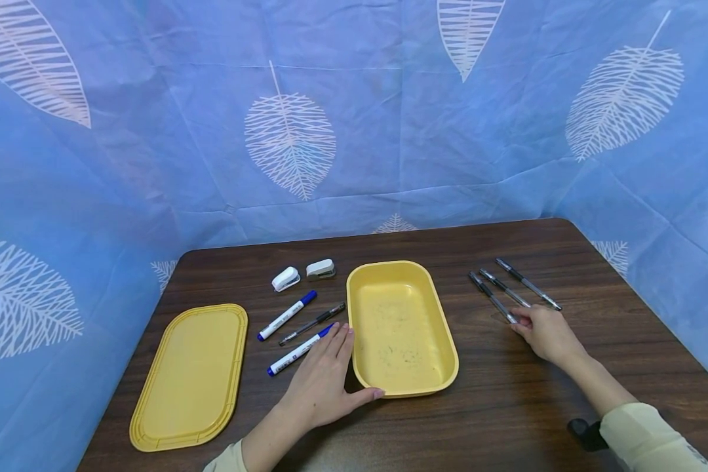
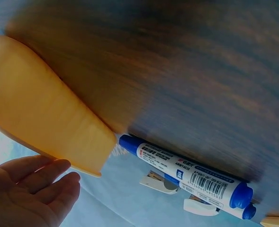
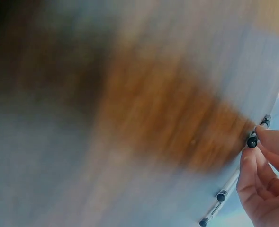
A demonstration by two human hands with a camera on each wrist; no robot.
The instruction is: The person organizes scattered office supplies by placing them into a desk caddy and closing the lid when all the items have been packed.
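Yellow and round-cornered, an open box [image 1: 396, 314] stands mid-table on my remote feed, the person's left hand [image 1: 324, 383] laid along its left side. That hand's fingers are extended, its thumb spread to the near corner of the rim, touching without gripping.

Across the dark wood-grain table [image 1: 484, 426], the right forearm slants in from the near right, and the right hand [image 1: 545, 331], fingers bent, pinches the near end of a black-ended pen [image 1: 492, 297] between thumb and fingers; whether that end touches the surface I cannot tell.

I count four pens: the pinched one, a second pen [image 1: 505, 288] and a third pen [image 1: 528, 284] beside it, all right of the box, and a fourth pen [image 1: 313, 324] to its left, between two blue-capped markers, the far marker [image 1: 286, 316] and the near marker [image 1: 297, 354].

Two small white staplers, the left stapler [image 1: 286, 278] and the right stapler [image 1: 320, 269], sit beyond them. One yellow lid [image 1: 189, 373] lies flat at far left, apart from the box.
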